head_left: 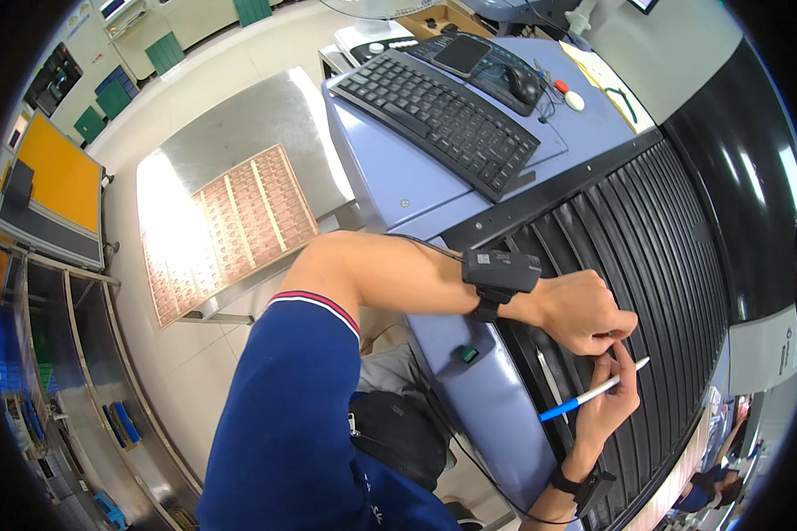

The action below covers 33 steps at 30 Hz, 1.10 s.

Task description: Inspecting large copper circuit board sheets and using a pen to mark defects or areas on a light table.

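Head view: right grip (609,411) clamped on pen-shaped tool (586,397); left grip (584,314) curled together, contents hidden. Slackening could drop it onto bellows (673,265).

Just beyond the black keyboard (438,119) sit a flat dark device (461,55) and a black mouse (522,86); right of it, a yellow sheet (593,73). Left of the keyboard, a steel table (248,111) bears a copper-coloured panel (261,199); farther left stands an orange cart (58,186).

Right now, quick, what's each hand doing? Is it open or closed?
Left hand: closed, fingers curled; can't tell if anything's inside.
Right hand: closed, holding a blue-and-white pen.
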Each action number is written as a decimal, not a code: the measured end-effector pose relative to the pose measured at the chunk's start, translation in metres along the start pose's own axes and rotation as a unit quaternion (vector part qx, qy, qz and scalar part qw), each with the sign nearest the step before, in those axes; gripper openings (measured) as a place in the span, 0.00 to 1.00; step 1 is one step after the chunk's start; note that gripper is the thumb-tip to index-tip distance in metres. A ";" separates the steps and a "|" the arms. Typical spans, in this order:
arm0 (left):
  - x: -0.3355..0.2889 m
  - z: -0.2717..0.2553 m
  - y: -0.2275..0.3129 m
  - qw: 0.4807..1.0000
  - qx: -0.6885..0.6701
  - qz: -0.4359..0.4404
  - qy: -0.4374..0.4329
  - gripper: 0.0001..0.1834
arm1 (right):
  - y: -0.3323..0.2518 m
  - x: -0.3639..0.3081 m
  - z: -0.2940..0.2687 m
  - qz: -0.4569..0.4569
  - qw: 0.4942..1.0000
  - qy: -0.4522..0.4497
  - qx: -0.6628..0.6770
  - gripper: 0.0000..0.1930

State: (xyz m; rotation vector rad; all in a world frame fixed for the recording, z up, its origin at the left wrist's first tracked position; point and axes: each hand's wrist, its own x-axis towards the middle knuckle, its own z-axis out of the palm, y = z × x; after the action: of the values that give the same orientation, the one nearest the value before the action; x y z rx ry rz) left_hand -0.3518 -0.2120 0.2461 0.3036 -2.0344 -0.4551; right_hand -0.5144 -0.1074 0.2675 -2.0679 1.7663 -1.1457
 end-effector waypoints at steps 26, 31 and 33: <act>0.000 0.002 0.000 0.999 0.031 -0.006 -0.001 0.05 | 0.011 0.002 0.005 0.012 0.997 -0.006 0.072 0.13; 0.001 0.001 -0.001 0.999 0.014 -0.024 -0.025 0.06 | 0.004 0.001 0.003 0.022 0.997 0.003 0.069 0.13; 0.001 0.002 -0.002 0.999 0.022 -0.012 -0.035 0.07 | 0.003 0.001 0.000 0.013 1.000 -0.003 0.018 0.13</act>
State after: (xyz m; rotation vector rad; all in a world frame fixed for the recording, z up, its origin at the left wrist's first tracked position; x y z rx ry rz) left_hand -0.3536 -0.2137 0.2457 0.3439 -2.1126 -0.4416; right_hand -0.5167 -0.1089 0.2663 -2.0189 1.7518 -1.1558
